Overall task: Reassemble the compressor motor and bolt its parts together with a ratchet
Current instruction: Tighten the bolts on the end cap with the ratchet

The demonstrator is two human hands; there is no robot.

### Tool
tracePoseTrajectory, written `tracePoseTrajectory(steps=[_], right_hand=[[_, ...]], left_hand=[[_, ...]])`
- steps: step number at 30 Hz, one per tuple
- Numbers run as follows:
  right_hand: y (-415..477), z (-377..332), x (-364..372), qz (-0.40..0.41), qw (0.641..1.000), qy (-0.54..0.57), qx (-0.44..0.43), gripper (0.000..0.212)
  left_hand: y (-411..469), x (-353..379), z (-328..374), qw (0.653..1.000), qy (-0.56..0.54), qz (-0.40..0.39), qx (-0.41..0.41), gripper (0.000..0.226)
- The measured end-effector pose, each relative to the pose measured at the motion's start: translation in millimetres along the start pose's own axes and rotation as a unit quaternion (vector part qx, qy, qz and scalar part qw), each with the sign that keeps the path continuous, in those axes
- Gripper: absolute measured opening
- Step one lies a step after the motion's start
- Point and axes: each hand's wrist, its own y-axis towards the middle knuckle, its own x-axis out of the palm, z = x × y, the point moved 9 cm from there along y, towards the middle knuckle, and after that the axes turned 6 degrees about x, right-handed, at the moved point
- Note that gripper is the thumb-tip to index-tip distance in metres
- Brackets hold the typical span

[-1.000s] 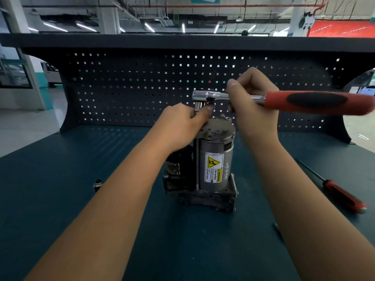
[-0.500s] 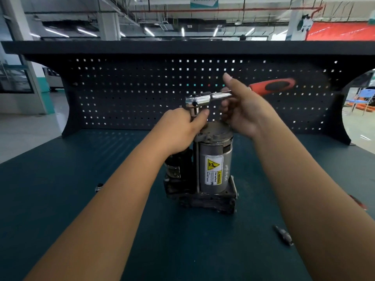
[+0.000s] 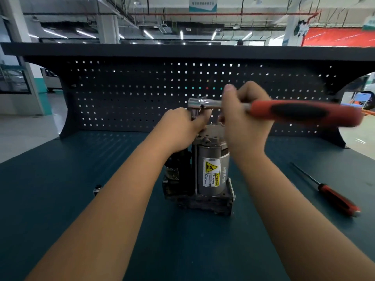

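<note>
The compressor motor (image 3: 212, 171), a grey cylinder with a yellow warning label on a dark base, stands upright in the middle of the bench. A ratchet (image 3: 300, 112) with a red and black handle lies level above its top, its chrome head (image 3: 197, 103) over the motor's left top corner. My right hand (image 3: 243, 118) grips the ratchet's metal neck, handle pointing right. My left hand (image 3: 182, 126) pinches the socket under the ratchet head with thumb and fingers. The bolt under the socket is hidden.
A red-handled screwdriver (image 3: 334, 197) lies on the blue bench (image 3: 60, 199) at the right. A small dark part (image 3: 97, 188) sits left of my left forearm. A dark pegboard (image 3: 142, 94) closes off the back of the bench.
The ratchet handle has swung from pointing away toward the back right, round to pointing right again. My left hand has stayed on the socket.
</note>
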Motion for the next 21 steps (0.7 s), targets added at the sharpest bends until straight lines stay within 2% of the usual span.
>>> tracePoseTrajectory(steps=[3,6,8,13,17,21], right_hand=[[26.3,47.0,-1.0,-0.051,0.975,0.143,0.165,0.047],[30.2,70.9,13.7,-0.151,0.937,0.192,0.25,0.034],[30.2,72.1,14.4,-0.176,0.938,0.184,0.235,0.032],[29.1,58.8,10.1,-0.168,0.947,0.204,0.183,0.033],[19.6,63.6,3.9,-0.146,0.952,0.19,0.189,0.032],[14.1,69.2,-1.4,-0.132,0.947,0.21,0.202,0.034]], left_hand=[[2.1,1.1,-3.7,1.0,0.003,-0.016,-0.015,0.067],[-0.2,1.4,-1.1,1.0,0.014,-0.023,0.002,0.068],[0.9,3.1,-1.3,1.0,0.01,-0.026,0.008,0.071],[2.5,1.5,-1.5,0.998,-0.015,-0.058,0.007,0.065],[-0.2,2.0,-7.2,0.994,-0.068,-0.084,0.013,0.056],[-0.7,3.9,-12.7,0.994,-0.053,-0.096,0.014,0.055]])
